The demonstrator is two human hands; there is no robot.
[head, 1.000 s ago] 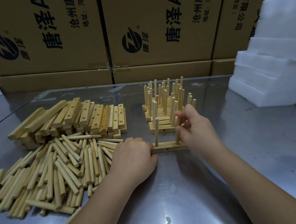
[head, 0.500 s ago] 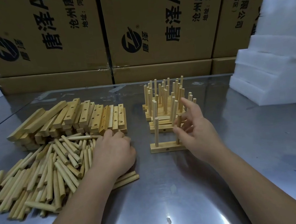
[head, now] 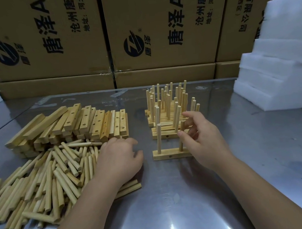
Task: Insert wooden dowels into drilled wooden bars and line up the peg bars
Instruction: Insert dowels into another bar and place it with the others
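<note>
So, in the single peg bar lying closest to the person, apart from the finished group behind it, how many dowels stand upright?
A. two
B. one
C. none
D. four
A: the nearest bar carries a left dowel and a right dowel, both upright, the right dowel just beside the thumb of the right hand.
</note>
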